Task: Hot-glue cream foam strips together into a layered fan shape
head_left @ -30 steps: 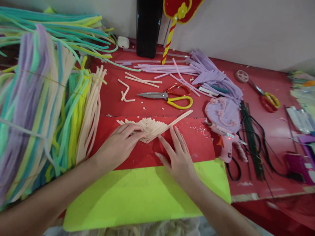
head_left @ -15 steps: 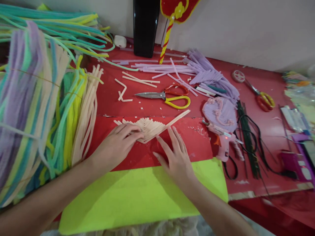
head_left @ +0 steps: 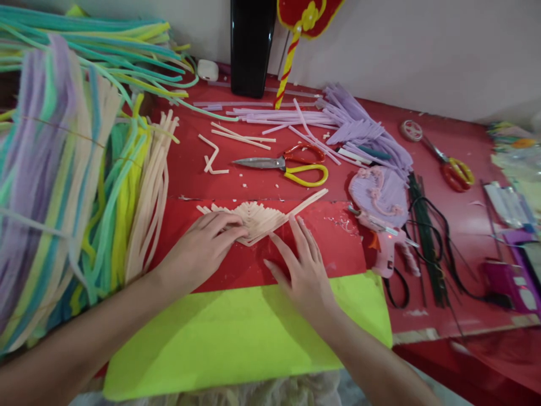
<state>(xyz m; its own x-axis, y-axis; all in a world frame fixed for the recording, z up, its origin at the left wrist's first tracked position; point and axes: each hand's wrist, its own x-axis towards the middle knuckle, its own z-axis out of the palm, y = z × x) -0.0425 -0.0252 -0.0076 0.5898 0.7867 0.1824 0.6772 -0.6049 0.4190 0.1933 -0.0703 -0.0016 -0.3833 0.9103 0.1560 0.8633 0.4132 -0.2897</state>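
Observation:
A fan-like piece made of peach pipe cleaners (head_left: 258, 223) lies flat on the red board, its strips meeting in a V along the middle. My left hand (head_left: 207, 239) covers its left part, thumb and fingers closed together on the lower left edge. On the other side my right hand (head_left: 302, 262) lies with fingers spread, its fingertips touching the piece's lower right edge. Two longer pipe cleaner ends (head_left: 310, 201) stick out to the upper right, past my right fingers. The underside of the left fingers is hidden.
Behind the piece lie red-and-yellow scissors (head_left: 306, 173) and bent peach offcuts (head_left: 215, 158). A pink glue gun (head_left: 385, 251) and a lilac disc (head_left: 376, 197) sit at right, near dark stems (head_left: 429, 248) and a cable. Pipe cleaner bundles (head_left: 46, 186) crowd the left. A yellow-green mat (head_left: 236, 344) lies in front.

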